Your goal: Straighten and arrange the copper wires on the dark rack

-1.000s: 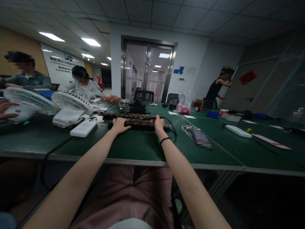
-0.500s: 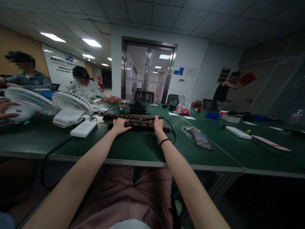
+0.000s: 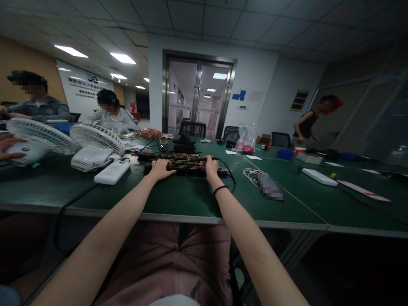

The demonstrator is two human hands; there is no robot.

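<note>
Both my arms reach out over the green table [image 3: 178, 199]. My left hand [image 3: 161, 168] lies with fingers spread flat on a long dark tray of small copper-coloured parts [image 3: 188, 166]. My right hand [image 3: 211, 165] is closed on the tray's right part, with a dark cable [image 3: 228, 169] running off past it. A second dark strip of the same parts [image 3: 168, 156] lies just behind. A black band sits on my right wrist.
Two white desk fans [image 3: 95, 144] and a white power bank [image 3: 112, 171] stand at the left. A coiled white cable [image 3: 251, 174] and a white power strip [image 3: 318, 176] lie to the right. Two seated people work at far left; one person walks at the right.
My hands have stayed on the tray, shifting only slightly. The person at the far right has walked further right along the wall.
</note>
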